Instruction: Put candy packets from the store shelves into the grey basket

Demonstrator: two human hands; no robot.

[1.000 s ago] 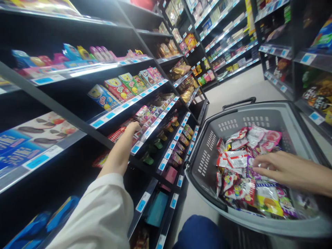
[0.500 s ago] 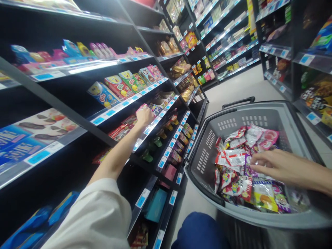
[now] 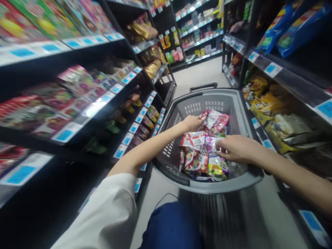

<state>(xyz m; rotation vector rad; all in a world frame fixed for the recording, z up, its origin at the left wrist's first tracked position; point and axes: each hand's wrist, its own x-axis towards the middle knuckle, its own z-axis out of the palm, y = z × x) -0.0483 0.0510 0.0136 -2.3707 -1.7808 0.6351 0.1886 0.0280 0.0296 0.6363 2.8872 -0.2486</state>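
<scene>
A grey shopping basket stands in front of me, its bottom covered with several shiny candy packets. My left hand reaches into its far left part, the fingers closed on the edge of a red candy packet; the fingertips are partly hidden. On the right, my right hand is over the pile with curled fingers, pinching the edge of a purple candy packet. Nearer me lie a red packet with cartoon print and a yellow-and-white packet. A red-and-white packet lies between the hands.
Black shelves with blue-and-white price tags line the left side, holding candy packets and boxes. Blue bags and yellow bags fill the right shelves. The basket's black handle lies at its far rim.
My left hand has moved from the packets on the left shelf into the basket. My right hand stays by the purple packet. The view has turned toward the basket and the right shelves.
</scene>
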